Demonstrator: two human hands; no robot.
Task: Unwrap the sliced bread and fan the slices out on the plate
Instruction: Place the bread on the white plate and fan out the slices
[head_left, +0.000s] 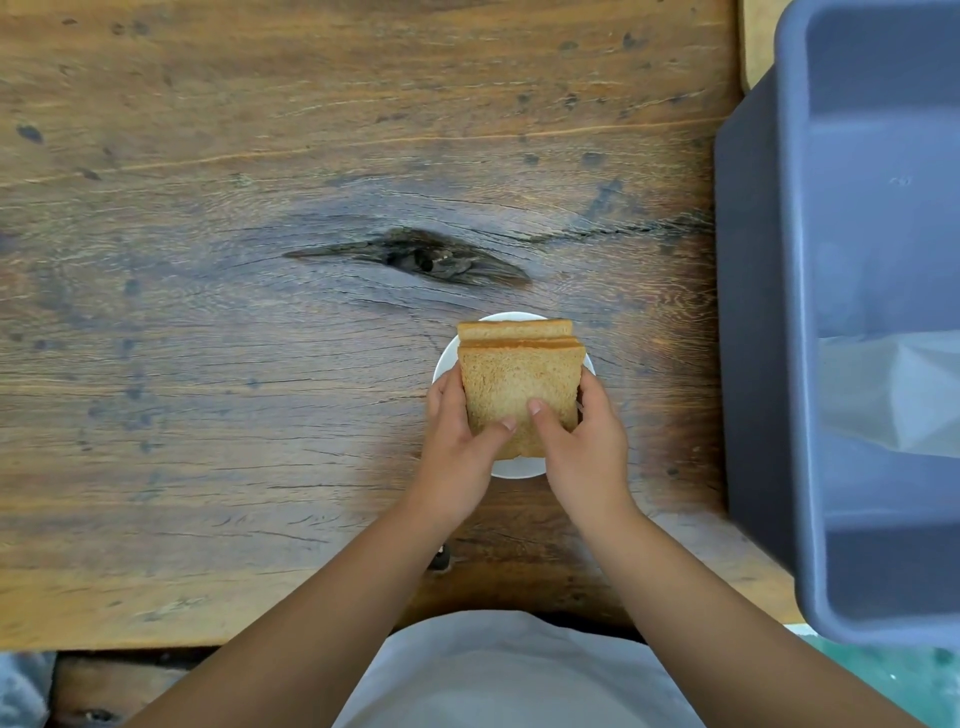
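The wooden table (260, 364) carries a grey bin (841, 312) at its right edge, with a clear plastic wrapper (893, 395) inside. A white plate (445, 364) lies near the front edge. The bread slices (519, 384) rest unwrapped on the plate. Left hand (457, 441) and right hand (582, 441) each hold the top slice, grip closed, thumbs on its face.

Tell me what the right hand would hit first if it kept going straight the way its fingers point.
The right hand already grips the front bread slice. Pushed straight on, it would probably meet the farther slices, then bare wooden table; depth is uncertain.
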